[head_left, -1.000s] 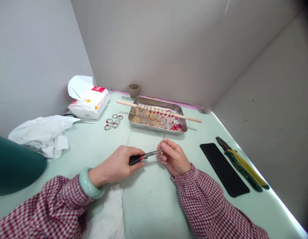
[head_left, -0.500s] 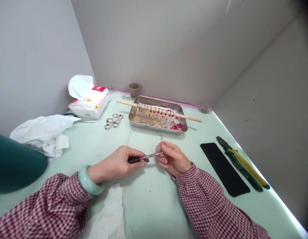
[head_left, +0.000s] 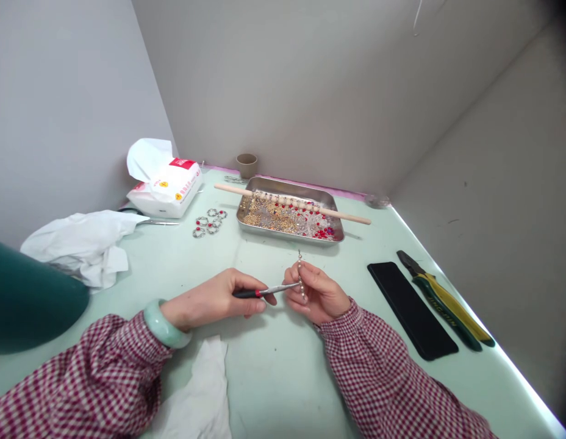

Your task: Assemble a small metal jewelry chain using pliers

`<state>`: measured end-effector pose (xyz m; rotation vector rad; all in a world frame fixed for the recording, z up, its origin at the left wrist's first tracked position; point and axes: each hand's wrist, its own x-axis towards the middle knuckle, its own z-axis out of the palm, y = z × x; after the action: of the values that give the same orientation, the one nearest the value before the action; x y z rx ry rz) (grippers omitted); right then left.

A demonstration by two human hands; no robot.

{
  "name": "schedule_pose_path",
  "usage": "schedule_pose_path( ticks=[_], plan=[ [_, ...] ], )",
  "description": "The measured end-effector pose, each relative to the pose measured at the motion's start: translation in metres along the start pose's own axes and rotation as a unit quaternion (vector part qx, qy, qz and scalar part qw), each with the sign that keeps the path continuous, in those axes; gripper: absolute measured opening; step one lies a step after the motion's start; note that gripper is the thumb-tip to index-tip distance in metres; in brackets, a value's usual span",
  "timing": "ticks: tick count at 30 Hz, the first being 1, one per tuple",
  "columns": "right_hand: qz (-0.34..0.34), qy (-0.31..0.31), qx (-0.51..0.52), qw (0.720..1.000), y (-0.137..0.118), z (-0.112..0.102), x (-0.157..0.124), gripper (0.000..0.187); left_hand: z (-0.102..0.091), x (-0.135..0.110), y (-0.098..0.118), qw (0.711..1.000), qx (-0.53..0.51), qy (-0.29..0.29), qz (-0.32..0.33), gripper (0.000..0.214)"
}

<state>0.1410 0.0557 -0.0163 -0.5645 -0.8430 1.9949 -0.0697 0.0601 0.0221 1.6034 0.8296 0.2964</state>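
Observation:
My left hand (head_left: 219,297) is closed around the black handles of slim pliers (head_left: 272,289), whose metal jaws point right. Their tip meets a short strand of small pale beads (head_left: 301,281). That strand stands roughly upright between the thumb and fingers of my right hand (head_left: 318,291), its thin end poking up above the fingertips. Whether the jaws grip a bead or the wire is too small to tell. Beyond my hands lies a metal tray (head_left: 283,233) of gold, clear and red beads, with a wooden rod (head_left: 354,217) carrying small rings laid across it.
Several beaded rings (head_left: 210,223) lie left of the tray. At right are a black flat case (head_left: 413,311) and large green-yellow pliers (head_left: 447,305). A tissue pack (head_left: 166,189), crumpled tissue (head_left: 82,244), a dark green object (head_left: 31,299), a cup (head_left: 247,164) and a tissue (head_left: 198,396) surround the work area.
The bead strand has turned a little and looks straighter in my right hand. The pliers' tip has shifted slightly down along it; both hands stay nearly in place.

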Motion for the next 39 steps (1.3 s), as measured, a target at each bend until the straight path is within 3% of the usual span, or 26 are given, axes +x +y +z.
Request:
schedule_pose_path(
  ticks=[9, 26, 33, 39],
  plan=[
    [-0.036, 0.063, -0.050, 0.996, 0.0000, 0.0028, -0.0003, 0.020, 0.0009, 0.0006, 0.0023, 1.000, 0.019, 0.007, -0.007, 0.029],
    [-0.009, -0.012, -0.015, 1.000, 0.0034, 0.0067, -0.0022, 0.022, 0.0007, -0.0010, -0.0007, 0.998, 0.060, -0.002, 0.037, 0.027],
    [-0.041, 0.019, 0.017, 0.999, 0.0007, 0.0038, 0.0011, 0.027, 0.0011, -0.0004, -0.0022, 0.998, 0.056, -0.002, 0.034, 0.029],
    [-0.028, 0.046, 0.006, 0.999, 0.0016, 0.0035, 0.0007, 0.023, 0.0025, -0.0001, -0.0033, 0.997, 0.064, 0.017, 0.031, 0.032]
  ],
)
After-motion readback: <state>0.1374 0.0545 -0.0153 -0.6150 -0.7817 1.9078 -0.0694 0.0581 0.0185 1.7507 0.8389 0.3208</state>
